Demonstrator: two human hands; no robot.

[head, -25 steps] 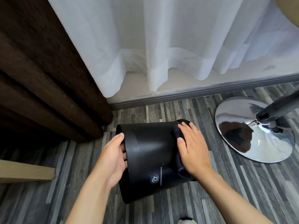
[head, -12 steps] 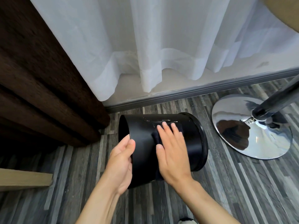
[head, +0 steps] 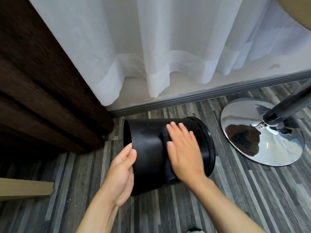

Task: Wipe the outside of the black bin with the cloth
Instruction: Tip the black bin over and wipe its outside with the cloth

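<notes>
My left hand (head: pixel 123 167) grips the rim of the black bin (head: pixel 148 148), tipped sideways on the floor (head: pixel 235 190); my right hand (head: pixel 183 150), flat and unclenched, has slid the cloth (head: pixel 165 137) back toward the base; another strip wiped.

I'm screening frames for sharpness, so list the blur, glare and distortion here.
Head view: the right hand, flat on the dark cloth, is motion-blurred; the left hand gripping the black plastic bin looks sharp; the round chrome stand base mirrors the room; the wide lens bows the grey skirting board.
</notes>
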